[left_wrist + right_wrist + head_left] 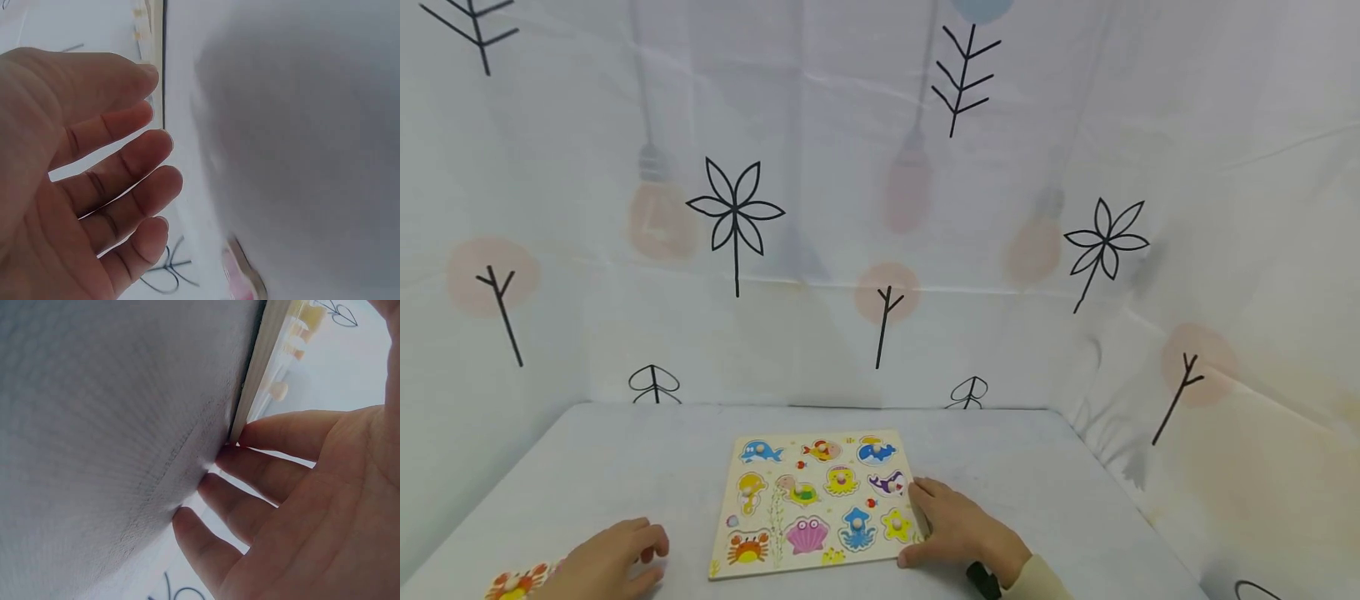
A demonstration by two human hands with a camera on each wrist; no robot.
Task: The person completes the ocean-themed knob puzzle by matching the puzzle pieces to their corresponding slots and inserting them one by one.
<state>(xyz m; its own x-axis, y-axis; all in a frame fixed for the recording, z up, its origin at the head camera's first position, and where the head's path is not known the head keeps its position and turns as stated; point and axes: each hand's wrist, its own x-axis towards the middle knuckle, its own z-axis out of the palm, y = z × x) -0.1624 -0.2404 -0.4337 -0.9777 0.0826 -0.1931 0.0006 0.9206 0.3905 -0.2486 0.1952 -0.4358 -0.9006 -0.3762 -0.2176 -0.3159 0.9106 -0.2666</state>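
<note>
A cream wooden puzzle board (816, 510) with knobbed sea-animal pieces lies flat on the white table. Among its pieces are a crab (748, 547), a pink shell (807, 534) and a yellow starfish (897, 525). My right hand (962, 527) touches the board's right side, thumb by the near corner. In the right wrist view, its nearly straight fingers (275, 434) meet the board's edge (253, 387) and the tabletop. Apart from the board, at its left, my left hand (606, 562) hangs loosely curled and holds nothing. It partly hides another crab-printed item (512, 583).
A white cloth backdrop (835, 250) with printed plants and bulbs rises behind and beside the table (625, 450). Something black (982, 580) is at the right wrist. In the left wrist view, a pink-topped item (242, 275) shows at the bottom, partly cut off.
</note>
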